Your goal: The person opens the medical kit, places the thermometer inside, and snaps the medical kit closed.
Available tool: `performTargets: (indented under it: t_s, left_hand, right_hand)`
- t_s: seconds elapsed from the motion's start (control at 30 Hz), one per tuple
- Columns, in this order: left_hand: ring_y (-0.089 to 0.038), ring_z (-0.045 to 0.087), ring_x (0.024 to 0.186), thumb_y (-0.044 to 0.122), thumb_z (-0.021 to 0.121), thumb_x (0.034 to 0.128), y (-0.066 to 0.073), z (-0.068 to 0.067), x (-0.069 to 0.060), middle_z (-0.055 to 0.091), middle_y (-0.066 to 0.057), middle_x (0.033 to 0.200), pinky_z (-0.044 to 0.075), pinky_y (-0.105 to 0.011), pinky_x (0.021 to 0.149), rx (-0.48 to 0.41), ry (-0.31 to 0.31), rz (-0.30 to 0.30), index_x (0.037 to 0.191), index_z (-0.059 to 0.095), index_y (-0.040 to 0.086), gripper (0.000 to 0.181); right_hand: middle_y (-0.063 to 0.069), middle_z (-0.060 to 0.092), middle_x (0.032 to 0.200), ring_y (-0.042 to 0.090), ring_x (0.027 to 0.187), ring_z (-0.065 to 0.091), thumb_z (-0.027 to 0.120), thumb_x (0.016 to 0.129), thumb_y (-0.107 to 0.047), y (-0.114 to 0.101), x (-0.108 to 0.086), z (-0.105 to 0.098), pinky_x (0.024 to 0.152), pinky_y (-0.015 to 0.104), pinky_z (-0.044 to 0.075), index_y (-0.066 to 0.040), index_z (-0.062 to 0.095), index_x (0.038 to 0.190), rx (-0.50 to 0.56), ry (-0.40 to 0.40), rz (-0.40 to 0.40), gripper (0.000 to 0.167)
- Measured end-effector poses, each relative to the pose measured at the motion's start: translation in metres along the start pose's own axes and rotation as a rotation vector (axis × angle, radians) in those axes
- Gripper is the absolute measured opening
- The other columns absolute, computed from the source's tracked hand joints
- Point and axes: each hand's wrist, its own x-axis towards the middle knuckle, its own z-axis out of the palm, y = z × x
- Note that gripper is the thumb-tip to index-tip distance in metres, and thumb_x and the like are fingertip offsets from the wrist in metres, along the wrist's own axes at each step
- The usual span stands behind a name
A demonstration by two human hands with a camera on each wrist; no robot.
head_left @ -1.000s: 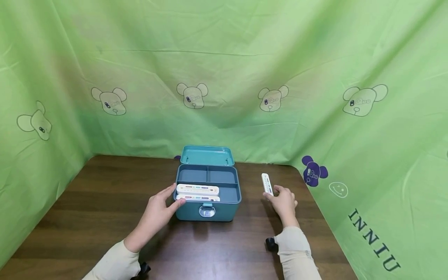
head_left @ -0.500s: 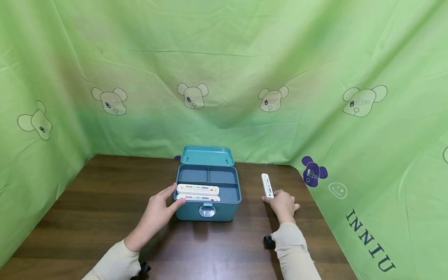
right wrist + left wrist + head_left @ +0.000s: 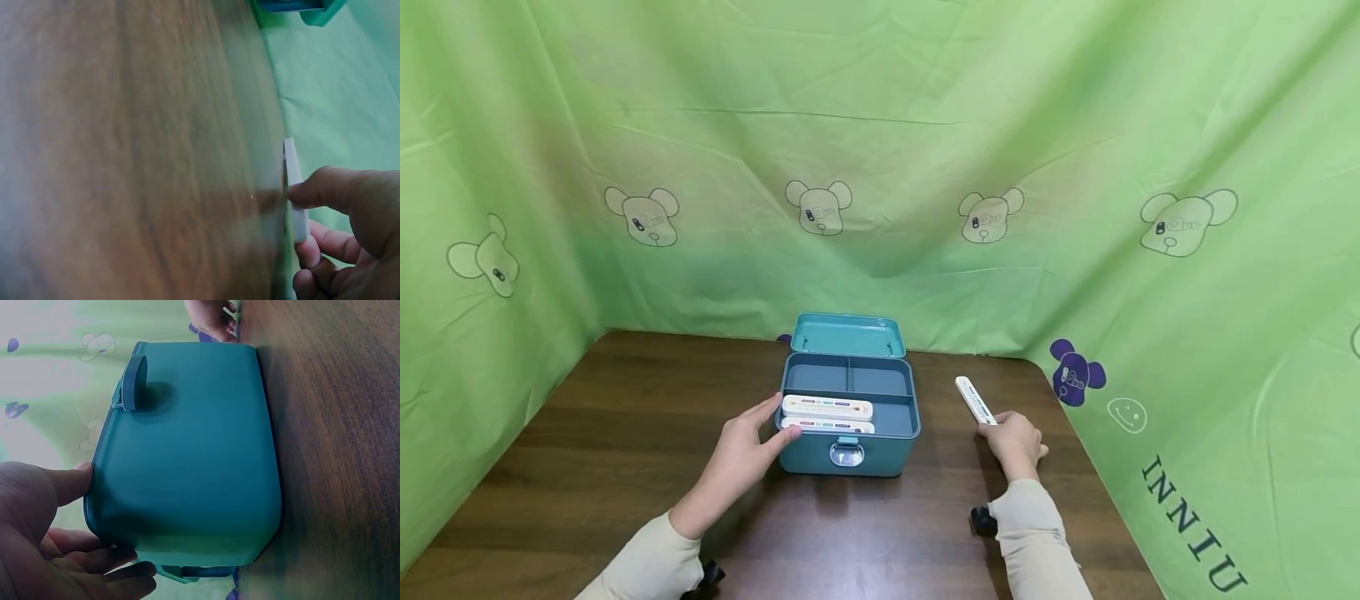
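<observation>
A teal storage box (image 3: 841, 457) stands on the table with its lid (image 3: 848, 335) raised behind it. Two slim white cases (image 3: 827, 407) with small coloured print lie in its front compartment. My left hand (image 3: 741, 454) rests on the front left corner of the box, thumb at the front rim and extended fingers along the left side. To the right of the box, my right hand (image 3: 1017, 443) pinches another slim white case (image 3: 975, 400) by its near end, between thumb and fingers. That case also shows edge-on in the right wrist view, with the thumb (image 3: 312, 187) on it.
Two smaller compartments (image 3: 816, 372) lie behind the front one, split by a divider. A metal-coloured clasp (image 3: 847, 453) hangs on the box's front. The brown wooden table (image 3: 647, 400) ends at a green printed curtain (image 3: 887, 125) on the back and sides.
My right hand has lowered slightly toward me, and the white case in it has turned so its far end points more to the left. My left hand stays on the box.
</observation>
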Motion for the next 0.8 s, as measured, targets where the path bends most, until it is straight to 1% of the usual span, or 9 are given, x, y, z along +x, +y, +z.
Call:
performTargets:
  t_s: [0.13,0.23,0.4,0.5,0.6,0.73,0.8]
  left_hand:
    - [-0.036,0.049,0.141,0.04,0.078,0.0909,0.001,-0.001,0.0,0.05,-0.018,0.153,0.045,-0.051,0.11,0.0,0.002,-0.005,0.152,0.047,0.003,0.078]
    - [-0.036,0.049,0.142,0.04,0.078,0.0909,0.001,-0.001,-0.001,0.05,-0.018,0.154,0.044,-0.051,0.111,-0.002,0.002,-0.011,0.152,0.047,0.003,0.078]
    - [-0.036,0.049,0.142,0.04,0.078,0.0906,0.001,-0.001,-0.001,0.05,-0.017,0.153,0.043,-0.052,0.112,-0.017,0.002,-0.01,0.152,0.047,0.003,0.078]
    - [-0.036,0.049,0.141,0.04,0.079,0.0903,0.001,-0.001,0.0,0.051,-0.017,0.153,0.044,-0.051,0.111,-0.022,0.005,-0.007,0.152,0.048,0.003,0.078]
    - [-0.036,0.049,0.141,0.04,0.079,0.0901,0.0,0.0,0.0,0.051,-0.018,0.153,0.044,-0.051,0.11,-0.014,0.005,-0.008,0.152,0.048,0.004,0.078]
    - [-0.036,0.049,0.141,0.039,0.079,0.0899,0.001,0.0,0.001,0.051,-0.018,0.153,0.045,-0.051,0.11,-0.006,0.004,-0.011,0.152,0.048,0.004,0.078]
    - [-0.036,0.049,0.141,0.039,0.079,0.0898,0.001,0.0,0.002,0.051,-0.017,0.153,0.045,-0.051,0.11,-0.009,0.002,-0.009,0.152,0.048,0.004,0.078]
  right_hand:
    - [0.024,0.068,0.118,0.053,0.111,0.049,0.073,0.081,-0.027,0.005,0.001,0.0,0.091,0.064,0.033,-0.002,0.072,0.114,0.055,0.024,0.012,0.042]
    - [0.023,0.068,0.12,0.052,0.113,0.048,0.072,0.081,-0.027,0.008,0.001,0.001,0.091,0.064,0.032,-0.003,0.07,0.117,0.086,0.04,-0.01,0.043]
    - [0.018,0.07,0.117,0.047,0.113,0.05,0.071,0.082,-0.024,0.008,0.002,0.0,0.091,0.062,0.031,-0.007,0.07,0.12,0.11,0.057,-0.09,0.042]
    - [0.016,0.071,0.115,0.044,0.11,0.054,0.071,0.083,-0.022,0.004,0.001,-0.003,0.088,0.059,0.032,-0.008,0.07,0.12,0.115,0.069,-0.139,0.04]
    - [0.015,0.072,0.113,0.042,0.109,0.058,0.072,0.084,-0.021,-0.001,-0.001,-0.006,0.086,0.058,0.033,-0.008,0.071,0.119,0.132,0.077,-0.171,0.037]
    - [0.016,0.073,0.114,0.04,0.11,0.06,0.072,0.086,-0.019,-0.006,-0.005,-0.013,0.088,0.059,0.034,-0.007,0.072,0.119,0.162,0.066,-0.213,0.035]
    - [0.016,0.072,0.114,0.04,0.111,0.059,0.073,0.087,-0.019,-0.008,-0.007,-0.017,0.091,0.06,0.034,-0.008,0.072,0.119,0.174,0.068,-0.234,0.034]
